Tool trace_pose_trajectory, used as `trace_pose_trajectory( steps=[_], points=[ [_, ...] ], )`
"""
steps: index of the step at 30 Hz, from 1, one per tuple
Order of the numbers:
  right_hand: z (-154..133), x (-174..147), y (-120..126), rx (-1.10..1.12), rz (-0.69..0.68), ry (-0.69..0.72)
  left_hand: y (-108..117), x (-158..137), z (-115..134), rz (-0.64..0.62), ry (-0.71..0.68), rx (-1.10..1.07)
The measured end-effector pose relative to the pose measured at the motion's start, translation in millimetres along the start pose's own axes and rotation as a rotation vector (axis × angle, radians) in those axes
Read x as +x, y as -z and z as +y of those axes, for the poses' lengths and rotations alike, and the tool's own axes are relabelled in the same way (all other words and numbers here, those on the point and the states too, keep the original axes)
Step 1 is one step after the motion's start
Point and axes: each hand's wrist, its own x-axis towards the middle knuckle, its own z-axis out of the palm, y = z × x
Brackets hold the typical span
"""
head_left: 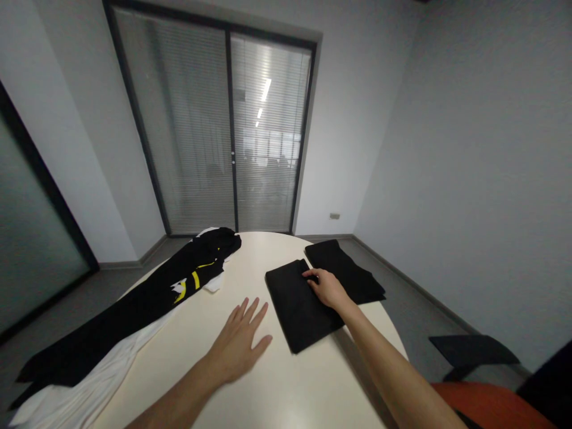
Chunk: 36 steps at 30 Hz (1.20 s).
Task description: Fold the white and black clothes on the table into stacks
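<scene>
A folded black garment (301, 307) lies flat on the pale round table (263, 250), in front of me and slightly to the right. My right hand (328, 289) is at its upper right side, fingers curled and closed on the cloth near the edge. The fingertips partly hide what they grip. To the left of that garment, my left hand (241, 339) is open over the table, palm down with fingers spread, apart from any cloth. Another folded black garment (344, 268) lies just beyond, beside the right hand.
Along the table's left side stretches a long heap of black clothing (134, 304) with yellow and white marks, over white cloth (111, 372). An orange chair seat (478, 405) with a dark armrest (473, 350) stands at lower right. Glass doors (232, 131) with blinds are behind the table.
</scene>
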Motion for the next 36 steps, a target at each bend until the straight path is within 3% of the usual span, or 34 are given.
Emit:
trace_pose_trajectory(
  steps=[8,17,24,27,31,36],
  points=[
    [7.2,38.3,45.4,-0.124,0.122,0.035,2.6,-0.9,0.9,-0.012,0.010,-0.009],
    [20.1,71.7,76.5,-0.252,0.181,0.025,-5.5,1.3,-5.1,0.018,-0.005,-0.015],
    [67.4,106.2,112.9,-0.269,0.235,0.041,-6.8,2.5,-5.8,0.029,-0.008,-0.017],
    [104.1,111.0,110.4,-0.240,0.221,0.023,-5.8,2.8,-5.3,0.023,-0.006,-0.015],
    [140.9,101.4,87.8,-0.240,0.168,-0.087,-3.6,2.5,-4.1,0.032,-0.006,-0.030],
    [139.5,88.6,63.5,-0.249,0.146,-0.091,-3.5,2.4,-4.0,0.023,-0.003,-0.032]
  ],
)
